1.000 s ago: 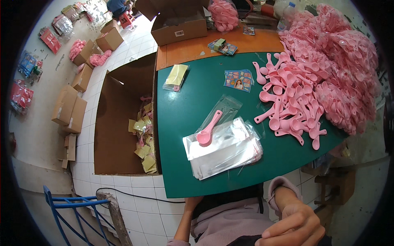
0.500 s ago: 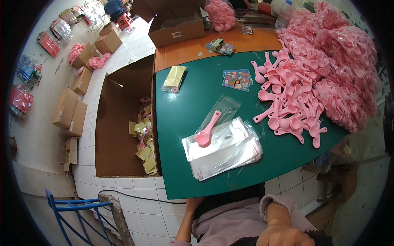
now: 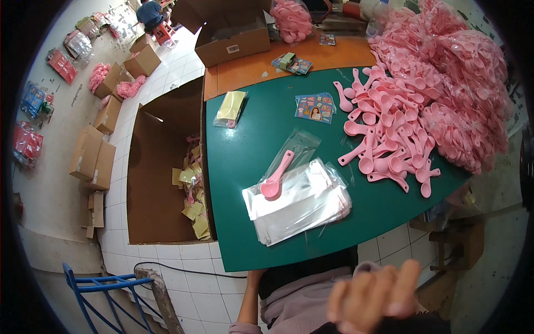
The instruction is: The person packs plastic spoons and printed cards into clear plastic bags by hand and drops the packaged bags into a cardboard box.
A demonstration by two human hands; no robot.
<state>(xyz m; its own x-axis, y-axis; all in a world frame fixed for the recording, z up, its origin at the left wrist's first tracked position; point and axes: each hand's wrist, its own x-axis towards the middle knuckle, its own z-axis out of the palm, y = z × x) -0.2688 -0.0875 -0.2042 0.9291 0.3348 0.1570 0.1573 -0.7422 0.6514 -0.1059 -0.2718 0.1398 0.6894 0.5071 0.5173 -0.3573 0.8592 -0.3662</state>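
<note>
My right hand [image 3: 371,296] is lifted in front of my body below the table's near edge. Motion blurs it, but the fingers show apart and loosely bent, with nothing seen in them. My left hand [image 3: 255,276] is mostly hidden under the table edge, so its fingers do not show. On the green table [image 3: 261,117] lies a stack of clear plastic bags [image 3: 300,209]. A pink measuring spoon [image 3: 277,175] rests on top, bowl toward me. Beyond it are blue printed cards [image 3: 315,107] and a packed bag with a yellow card [image 3: 230,109].
Loose pink spoons [image 3: 389,133] are heaped at right, beside large bagged spoons [image 3: 461,83]. A deep cardboard box [image 3: 167,122] with yellow-carded packs [image 3: 193,209] stands left of the table. A blue metal frame [image 3: 105,281] is at lower left. A person [image 3: 151,15] sits far off.
My right hand has risen from the lower edge, its fingers now showing. The whole view has shifted slightly. The things on the table lie as before.
</note>
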